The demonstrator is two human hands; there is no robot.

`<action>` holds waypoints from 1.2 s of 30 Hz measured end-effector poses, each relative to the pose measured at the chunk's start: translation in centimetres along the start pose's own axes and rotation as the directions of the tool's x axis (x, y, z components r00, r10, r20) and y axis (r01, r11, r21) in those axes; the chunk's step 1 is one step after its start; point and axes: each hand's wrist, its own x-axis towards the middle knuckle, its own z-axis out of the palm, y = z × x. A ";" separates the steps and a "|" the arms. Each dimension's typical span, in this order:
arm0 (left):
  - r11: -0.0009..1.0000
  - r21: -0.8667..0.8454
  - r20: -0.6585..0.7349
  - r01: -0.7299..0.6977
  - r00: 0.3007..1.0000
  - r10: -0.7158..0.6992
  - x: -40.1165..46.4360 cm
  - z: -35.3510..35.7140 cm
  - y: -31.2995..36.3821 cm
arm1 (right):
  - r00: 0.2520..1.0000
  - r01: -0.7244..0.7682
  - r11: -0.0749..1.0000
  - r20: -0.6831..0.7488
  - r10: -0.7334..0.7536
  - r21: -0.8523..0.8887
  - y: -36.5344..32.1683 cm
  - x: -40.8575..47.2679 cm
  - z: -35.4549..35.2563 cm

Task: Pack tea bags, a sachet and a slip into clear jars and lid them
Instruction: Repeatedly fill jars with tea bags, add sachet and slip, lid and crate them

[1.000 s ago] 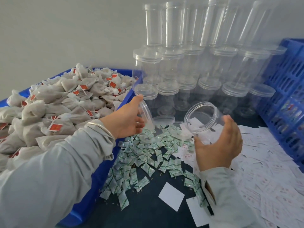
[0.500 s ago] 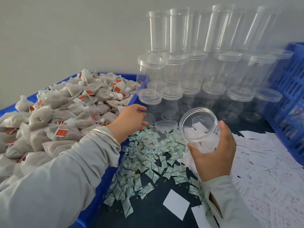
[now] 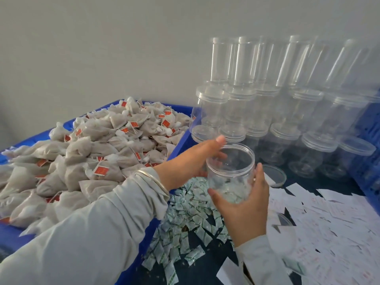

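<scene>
Plain pale grey wall (image 3: pixel 102 48) behind, bare and evenly lit by soft, diffuse light. Dark navy tabletop (image 3: pixel 205 268) below, meeting the wall at the back. Blue latticed plastic crate (image 3: pixel 368 161) standing at the right edge, near the wall.

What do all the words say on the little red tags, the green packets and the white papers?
None can be read.
Red tags on the tea bags: pale marks, too small.
Green-and-white packets: print too blurred.
White paper slips: faint red print, too blurred.
Clear jars: no labels visible.
</scene>
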 end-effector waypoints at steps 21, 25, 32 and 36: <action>0.995 -0.018 -0.134 -0.100 0.986 0.097 0.3 -2.1 0.8 | 0.364 -0.823 -0.396 0.913 0.183 0.407 0.7 -0.4 -0.1; 0.933 0.348 -0.636 0.088 0.754 0.166 1.6 -6.5 -0.5 | 0.363 -0.802 -0.380 0.881 0.302 0.461 0.9 -0.4 0.2; 0.623 0.627 -0.572 0.468 0.819 -0.040 2.4 -8.1 -4.3 | 0.296 -0.848 -0.312 0.871 0.392 0.428 2.0 -0.6 1.3; 0.586 0.648 -0.569 0.486 0.821 -0.052 2.4 -8.2 -4.3 | 0.296 -0.876 -0.297 0.909 0.292 0.381 1.9 -0.8 1.2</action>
